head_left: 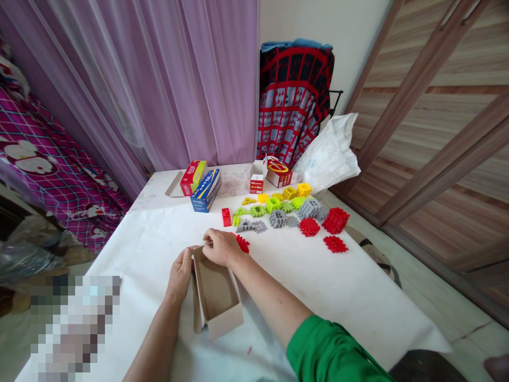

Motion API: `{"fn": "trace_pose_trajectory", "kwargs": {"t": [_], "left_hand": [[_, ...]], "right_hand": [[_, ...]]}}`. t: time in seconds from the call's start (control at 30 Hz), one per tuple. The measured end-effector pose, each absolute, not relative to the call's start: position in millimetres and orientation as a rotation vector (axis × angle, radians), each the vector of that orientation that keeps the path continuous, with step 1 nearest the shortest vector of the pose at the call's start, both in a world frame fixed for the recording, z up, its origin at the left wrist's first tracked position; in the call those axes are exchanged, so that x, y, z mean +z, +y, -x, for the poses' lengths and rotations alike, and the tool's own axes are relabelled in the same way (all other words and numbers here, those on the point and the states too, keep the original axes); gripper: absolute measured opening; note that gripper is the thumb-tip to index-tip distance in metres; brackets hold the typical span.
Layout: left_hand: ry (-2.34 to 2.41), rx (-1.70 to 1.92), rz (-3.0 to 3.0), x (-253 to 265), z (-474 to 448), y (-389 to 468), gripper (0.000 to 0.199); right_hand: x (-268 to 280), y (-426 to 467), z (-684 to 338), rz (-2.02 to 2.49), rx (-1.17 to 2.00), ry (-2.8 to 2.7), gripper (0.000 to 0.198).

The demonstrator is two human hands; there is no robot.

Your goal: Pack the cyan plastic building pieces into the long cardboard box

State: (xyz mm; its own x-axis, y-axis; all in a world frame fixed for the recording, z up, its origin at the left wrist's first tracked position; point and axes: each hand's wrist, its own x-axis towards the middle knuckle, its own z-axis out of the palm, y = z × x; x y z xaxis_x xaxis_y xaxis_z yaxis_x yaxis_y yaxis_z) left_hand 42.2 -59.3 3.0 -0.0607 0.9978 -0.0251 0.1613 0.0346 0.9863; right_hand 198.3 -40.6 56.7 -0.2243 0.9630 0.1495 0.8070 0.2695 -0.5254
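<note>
An unlidded cardboard box (218, 289), plain brown inside, lies near the front of the white table with its near flap sticking out. At its far left corner, my left hand (181, 273) grips the side wall between thumb and fingers. My right hand (222, 246) is closed on the box's far end, its fingers bent over the edge. Just beyond the right hand, red interlocking plastic pieces (242, 243) are partly covered by it. Exactly what the fingertips pinch at the far corner is hidden.
Yellow, green, grey (277, 218) and red (336, 219) interlocking pieces spread across the white table (151, 233). Behind them stand a blue box (205, 191), a red-and-green box (193, 178), red-and-white boxes (278, 172) and a white plastic bag (332, 151). A wooden wardrobe (433, 116) stands at right.
</note>
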Motion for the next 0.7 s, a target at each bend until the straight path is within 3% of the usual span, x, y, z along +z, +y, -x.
{"fn": "trace_pose_trajectory", "kwargs": {"t": [0.3, 0.5, 0.7], "left_hand": [[1.447, 1.099, -1.333, 9.4, -45.7, -60.3, 0.067], [1.555, 1.233, -1.367, 3.3, -54.1, -58.5, 0.045], [1.651, 1.318, -1.369, 3.9, -54.6, -61.4, 0.038]], "right_hand": [[47.1, -41.6, -193.9, 1.766, 0.509, -1.730, 0.030], [40.6, -41.0, -194.7, 1.703, 0.538, -1.565, 0.029], [39.4, -40.9, -191.2, 1.604, 0.551, -1.506, 0.029]]}}
